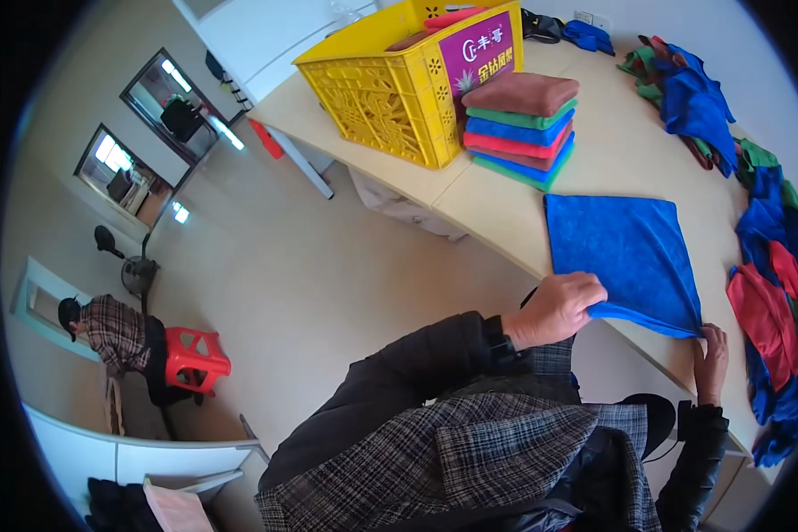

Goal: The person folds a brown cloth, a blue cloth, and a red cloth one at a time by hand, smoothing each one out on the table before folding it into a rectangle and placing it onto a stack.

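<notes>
A blue cloth [628, 253], laid out as a rough square, covers the table near its front edge. My left hand [556, 309] pinches its near left corner, lifting that edge slightly. At the near right corner, my right hand [711, 363] has its fingers closed on the same cloth. Just beyond the cloth stands a neat stack of folded cloths [521, 133] in brown, green, blue and red.
A yellow plastic crate [381, 97] with cloths inside stands behind the stack. Crumpled cloths [776, 293] lie in heaps along the table's right side. On the left, a person [115, 337] sits on a red stool [195, 359]. The table [457, 191] ends close to my body.
</notes>
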`<state>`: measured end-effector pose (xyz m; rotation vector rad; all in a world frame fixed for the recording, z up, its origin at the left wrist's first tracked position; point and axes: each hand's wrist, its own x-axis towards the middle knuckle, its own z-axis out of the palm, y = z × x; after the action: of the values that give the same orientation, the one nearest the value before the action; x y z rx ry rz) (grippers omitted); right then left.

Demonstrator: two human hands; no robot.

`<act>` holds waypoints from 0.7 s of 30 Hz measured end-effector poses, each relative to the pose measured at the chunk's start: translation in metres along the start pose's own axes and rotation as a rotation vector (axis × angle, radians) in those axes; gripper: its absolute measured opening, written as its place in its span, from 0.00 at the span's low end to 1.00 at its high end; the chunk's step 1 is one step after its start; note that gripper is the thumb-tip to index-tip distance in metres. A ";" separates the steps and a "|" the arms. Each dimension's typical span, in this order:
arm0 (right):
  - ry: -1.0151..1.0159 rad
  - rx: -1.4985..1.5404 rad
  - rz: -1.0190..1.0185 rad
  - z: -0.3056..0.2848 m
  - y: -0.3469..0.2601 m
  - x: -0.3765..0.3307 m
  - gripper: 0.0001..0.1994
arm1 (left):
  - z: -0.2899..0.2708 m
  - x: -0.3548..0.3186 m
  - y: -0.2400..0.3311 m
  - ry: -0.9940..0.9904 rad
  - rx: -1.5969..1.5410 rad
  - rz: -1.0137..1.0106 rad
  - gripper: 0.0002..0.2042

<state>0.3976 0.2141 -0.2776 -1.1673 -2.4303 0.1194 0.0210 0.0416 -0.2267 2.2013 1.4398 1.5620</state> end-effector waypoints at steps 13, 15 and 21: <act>0.293 0.188 -0.082 -0.086 -0.023 0.055 0.09 | -0.050 0.077 -0.014 0.139 -0.262 -0.205 0.08; 0.317 0.271 -0.032 -0.130 -0.046 0.068 0.09 | -0.071 0.106 -0.003 0.207 -0.247 -0.153 0.09; 0.490 0.463 -0.082 -0.211 -0.088 0.069 0.09 | -0.106 0.154 0.026 0.302 -0.551 -0.092 0.07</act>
<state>0.3854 0.1874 -0.0401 -0.7761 -1.8798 0.3127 -0.0384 0.0932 -0.0554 1.6187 0.9772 2.0178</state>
